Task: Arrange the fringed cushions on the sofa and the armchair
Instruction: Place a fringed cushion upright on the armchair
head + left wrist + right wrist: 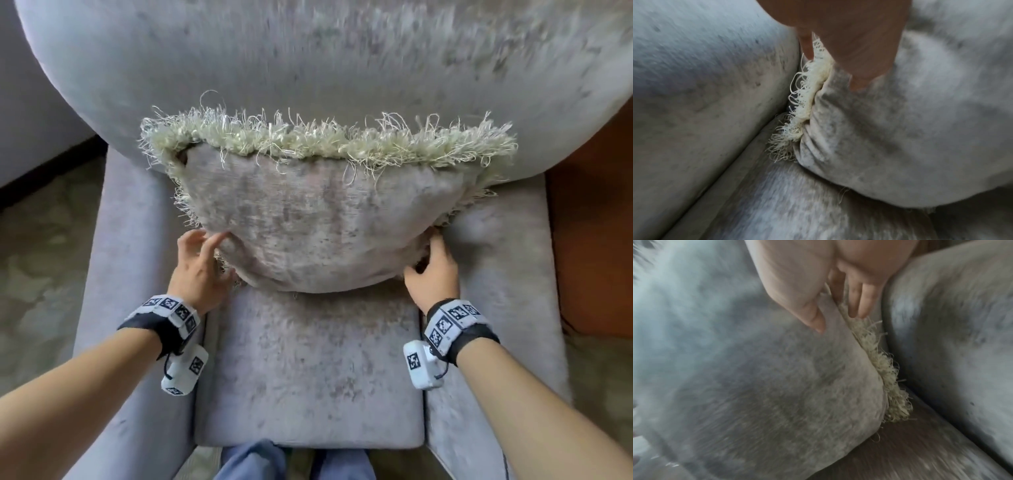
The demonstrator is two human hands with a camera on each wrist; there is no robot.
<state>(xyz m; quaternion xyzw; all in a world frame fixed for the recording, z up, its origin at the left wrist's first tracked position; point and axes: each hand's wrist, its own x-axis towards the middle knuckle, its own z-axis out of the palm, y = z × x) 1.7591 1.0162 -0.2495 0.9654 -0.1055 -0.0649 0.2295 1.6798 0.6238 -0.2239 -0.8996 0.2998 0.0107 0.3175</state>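
Note:
A grey velvet fringed cushion point(318, 219) stands upright on the armchair seat point(308, 377) and leans against the rounded backrest point(308, 61). Its cream fringe runs along the top and down both sides. My left hand point(210, 236) holds the lower left edge, thumb on the front face and fingers behind. In the left wrist view the left hand point(834, 69) pinches the fringed seam of the cushion point(900, 129). My right hand point(423, 255) holds the lower right edge. In the right wrist view the right hand point(838, 321) has its thumb on the cushion point(777, 386) and its fingers behind the fringe.
Padded armrests point(130, 274) point(507, 274) hem the cushion in on both sides. Part of another grey upholstered seat point(27, 102) shows at the upper left. An orange-brown surface point(596, 240) lies to the right, patterned carpet point(41, 274) to the left. My jeans-clad legs point(253, 459) meet the seat's front.

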